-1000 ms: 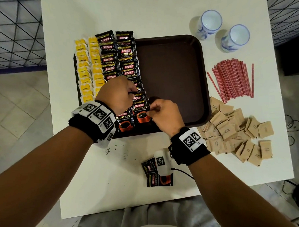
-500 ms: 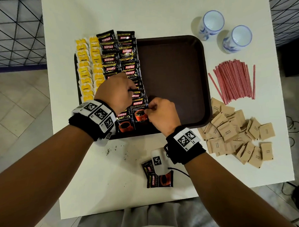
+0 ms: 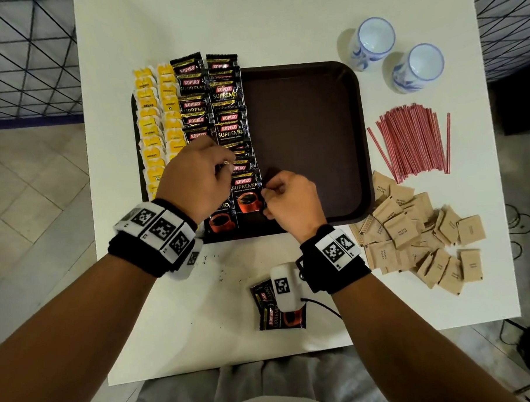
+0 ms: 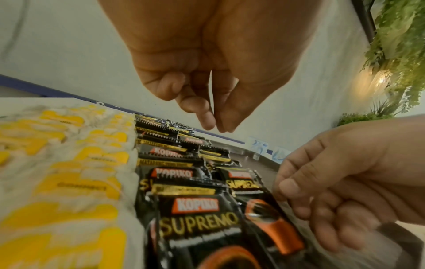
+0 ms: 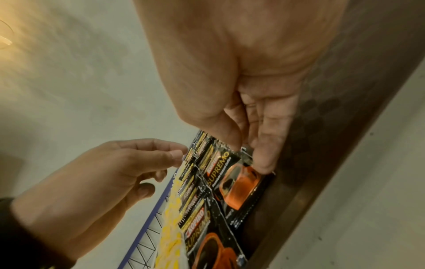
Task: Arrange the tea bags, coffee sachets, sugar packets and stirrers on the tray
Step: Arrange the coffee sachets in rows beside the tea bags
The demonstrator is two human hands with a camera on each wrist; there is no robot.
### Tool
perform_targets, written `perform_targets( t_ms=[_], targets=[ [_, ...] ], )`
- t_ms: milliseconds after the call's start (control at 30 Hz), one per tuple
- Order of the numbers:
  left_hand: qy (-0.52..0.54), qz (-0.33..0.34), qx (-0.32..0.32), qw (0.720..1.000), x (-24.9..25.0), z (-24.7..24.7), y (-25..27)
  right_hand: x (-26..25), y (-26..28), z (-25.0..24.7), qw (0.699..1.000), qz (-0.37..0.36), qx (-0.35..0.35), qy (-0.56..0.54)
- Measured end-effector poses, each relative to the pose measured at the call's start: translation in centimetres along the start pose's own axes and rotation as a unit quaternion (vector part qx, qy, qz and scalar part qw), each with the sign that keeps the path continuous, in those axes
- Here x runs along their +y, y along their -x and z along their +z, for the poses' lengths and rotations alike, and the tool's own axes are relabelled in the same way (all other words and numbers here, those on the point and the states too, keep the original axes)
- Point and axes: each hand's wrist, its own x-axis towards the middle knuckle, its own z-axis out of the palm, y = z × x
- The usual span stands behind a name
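While the right hand (image 3: 291, 204) pinches the black foil coffee sachet (image 3: 247, 195) on the dark brown plastic tray (image 3: 358, 136), the left hand (image 3: 196, 179), just beside it, hovers loosely curled, holding nothing

Yellow tea bags (image 3: 148, 120), black-red coffee sachets (image 3: 227, 93), brown tray (image 3: 309, 132), red stirrers (image 3: 413, 142), tan sugar packets (image 3: 411, 234).

glossy black foil on the coffee sachets (image 3: 247, 192), catching the light. the tea bags (image 3: 147, 121) look like soft white paper with yellow tags. matt dark brown plastic tray (image 3: 306, 138), faintly textured. kraft-brown paper sugar packets (image 3: 405, 234), dull finish. thin red striped stirrers (image 3: 413, 142), plastic or paper, cannot tell. smooth white matt table (image 3: 250, 25). glazed blue-and-white cups (image 3: 372, 41), shiny.
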Motion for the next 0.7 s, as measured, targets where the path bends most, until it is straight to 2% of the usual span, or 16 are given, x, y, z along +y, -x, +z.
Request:
perform_targets(
  t_ms=[100,167,300,367,433,567,700],
  targets=[
    [0.015,-0.007,-0.006,1.000,1.1,-0.1,2.4,0.3,1.3,-1.1,1.000,-0.002,0.018,-0.014],
    [0.030,-0.008,-0.039,0.999,2.0,0.2,4.8,1.0,3.2,-2.3,0.999,0.008,0.031,-0.012],
    [0.032,-0.008,-0.162,0.986,3.7,2.9,9.9,3.5,7.8,-4.5,0.998,0.051,-0.023,-0.010],
    [0.007,-0.027,-0.251,0.968,4.7,4.4,11.6,4.8,9.2,-4.7,0.997,0.067,-0.047,0.001],
    [-0.031,-0.029,-0.312,0.949,5.5,5.9,13.0,6.1,10.2,-4.5,0.995,0.075,-0.063,0.024],
    [-0.085,-0.019,-0.319,0.944,5.8,7.9,14.9,8.1,11.8,-3.9,0.989,0.071,-0.083,0.103],
    [-0.063,-0.037,-0.290,0.954,5.8,8.2,15.0,9.4,13.3,-3.3,0.981,0.050,-0.115,0.151]
  ],
)
